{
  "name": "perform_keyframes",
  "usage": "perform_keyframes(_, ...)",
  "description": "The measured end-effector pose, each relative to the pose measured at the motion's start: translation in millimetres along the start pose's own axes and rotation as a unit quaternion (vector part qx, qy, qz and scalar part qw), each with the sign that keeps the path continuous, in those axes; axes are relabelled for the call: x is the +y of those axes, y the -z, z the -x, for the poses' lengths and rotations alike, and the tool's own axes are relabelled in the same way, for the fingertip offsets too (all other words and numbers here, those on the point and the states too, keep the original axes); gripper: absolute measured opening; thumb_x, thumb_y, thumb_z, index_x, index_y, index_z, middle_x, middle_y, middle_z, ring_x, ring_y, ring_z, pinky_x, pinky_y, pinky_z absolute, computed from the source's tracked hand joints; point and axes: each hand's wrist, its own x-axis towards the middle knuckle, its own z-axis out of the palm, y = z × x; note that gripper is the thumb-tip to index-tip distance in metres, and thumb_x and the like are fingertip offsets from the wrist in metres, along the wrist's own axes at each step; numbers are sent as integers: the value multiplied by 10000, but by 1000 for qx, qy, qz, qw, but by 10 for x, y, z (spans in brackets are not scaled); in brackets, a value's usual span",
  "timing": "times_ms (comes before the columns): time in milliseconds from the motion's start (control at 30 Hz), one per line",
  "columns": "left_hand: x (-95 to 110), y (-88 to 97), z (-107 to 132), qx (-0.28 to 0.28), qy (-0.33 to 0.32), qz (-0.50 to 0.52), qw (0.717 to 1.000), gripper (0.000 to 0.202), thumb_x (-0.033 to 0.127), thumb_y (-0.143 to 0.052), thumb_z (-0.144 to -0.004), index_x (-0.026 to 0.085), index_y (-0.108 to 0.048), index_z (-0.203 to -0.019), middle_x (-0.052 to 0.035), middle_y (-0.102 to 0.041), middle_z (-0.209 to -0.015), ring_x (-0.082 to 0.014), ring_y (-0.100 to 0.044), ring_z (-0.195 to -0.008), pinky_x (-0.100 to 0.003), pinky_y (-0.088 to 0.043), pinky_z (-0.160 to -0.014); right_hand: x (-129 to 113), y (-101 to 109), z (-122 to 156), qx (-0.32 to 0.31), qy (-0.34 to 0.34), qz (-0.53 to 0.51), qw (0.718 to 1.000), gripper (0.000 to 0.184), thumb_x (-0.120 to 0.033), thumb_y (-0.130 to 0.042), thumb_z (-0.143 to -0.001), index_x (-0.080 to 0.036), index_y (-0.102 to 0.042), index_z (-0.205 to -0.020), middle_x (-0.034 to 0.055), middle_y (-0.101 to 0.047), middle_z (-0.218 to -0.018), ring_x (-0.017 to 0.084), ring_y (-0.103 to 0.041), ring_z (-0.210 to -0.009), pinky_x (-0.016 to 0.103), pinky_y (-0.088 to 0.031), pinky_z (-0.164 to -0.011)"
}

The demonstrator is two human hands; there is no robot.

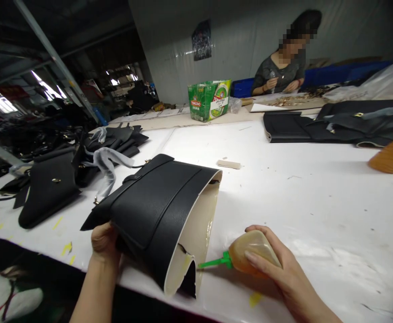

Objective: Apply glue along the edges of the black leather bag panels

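A black leather handbag [149, 202] lies tilted at the table's front edge, its open end with a pale lining facing right. My left hand [105, 240] grips the bag from its left underside, with most of the fingers hidden beneath it. Wrapped in my right hand [284, 264] is a squeeze bottle [250, 253] of amber liquid with a green nozzle. The nozzle tip points left at the lower corner of the bag's open rim; whether it touches the rim I cannot tell. Shiny wet-looking streaks run along the lining's far edge.
Several black bags [53, 184] lie to the left on the white table [284, 197], and more black bag pieces [290, 128] at the far right. An amber bottle [391, 154] rests near the right edge. Beyond are a green carton [209, 101] and a seated person [280, 67] handling small parts.
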Motion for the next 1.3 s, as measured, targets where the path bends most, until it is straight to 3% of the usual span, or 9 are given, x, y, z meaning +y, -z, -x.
perform_keyframes(133,-53,-359,-162,45,-39,-51,997,312,71,-571,-667,177,-759,-892,-35,-773,-732,-247,-711,-881,-392,-470,-961,13,74,-62,24,6,-9,1000,513,-564,-657,-740,-254,-439,-1084,2,-604,-837,237,-569,-765,301,-441,-677)
perform_keyframes(267,-66,-757,-319,15,-57,-70,996,284,81,-605,-665,152,-751,-898,-55,-777,-800,-266,-644,-1055,-403,-409,-1023,-70,129,-136,77,23,-30,996,499,-577,-660,-734,-256,-468,-1063,9,-611,-855,246,-568,-794,302,-444,-681)
perform_keyframes(400,-152,-914,-371,1,-80,-67,995,329,62,-639,-660,169,-740,-954,-27,-776,-891,-260,-590,-1140,-405,-373,-1055,-170,167,-183,121,26,-47,991,497,-577,-664,-731,-261,-477,-1065,7,-624,-887,245,-576,-823,294,-458,-702)
perform_keyframes(500,-235,-741,-289,47,-80,-91,992,343,51,-636,-664,185,-745,-960,-11,-773,-927,-247,-561,-1177,-388,-334,-1078,-157,176,-206,119,28,-32,992,481,-573,-659,-735,-262,-473,-1052,-1,-623,-871,239,-580,-810,288,-462,-695)
perform_keyframes(733,-165,141,81,148,37,-87,985,565,10,-482,-712,309,-684,-1146,19,-750,-1031,-185,-600,-1118,-337,-325,-1044,-31,116,-251,89,18,-8,996,450,-575,-637,-749,-257,-484,-1028,4,-616,-874,234,-571,-801,284,-471,-660)
perform_keyframes(867,-104,443,311,192,50,-102,975,660,15,-483,-685,321,-606,-1256,20,-720,-1103,-204,-572,-1148,-346,-365,-1011,44,113,-269,71,17,2,997,472,-579,-661,-743,-259,-486,-1044,1,-607,-885,233,-567,-819,276,-475,-659)
perform_keyframes(1000,-123,528,503,208,69,-133,967,667,71,-497,-685,353,-575,-1285,33,-711,-1118,-228,-509,-1215,-380,-381,-1006,125,127,-287,70,12,28,997,473,-579,-657,-768,-270,-476,-1078,-8,-609,-877,230,-574,-800,285,-467,-670)
perform_keyframes(1167,-118,380,608,254,96,-131,953,649,83,-493,-705,311,-560,-1308,-5,-733,-1075,-241,-525,-1195,-411,-355,-1021,168,139,-325,86,23,53,995,492,-600,-637,-786,-284,-466,-1122,-6,-613,-942,238,-578,-848,301,-454,-705)
perform_keyframes(1300,-112,300,620,244,102,-126,956,640,68,-495,-696,296,-583,-1288,-22,-730,-1077,-254,-552,-1162,-434,-345,-1022,125,150,-282,63,20,59,996,494,-579,-647,-766,-268,-459,-1099,-12,-606,-873,228,-573,-778,297,-442,-673)
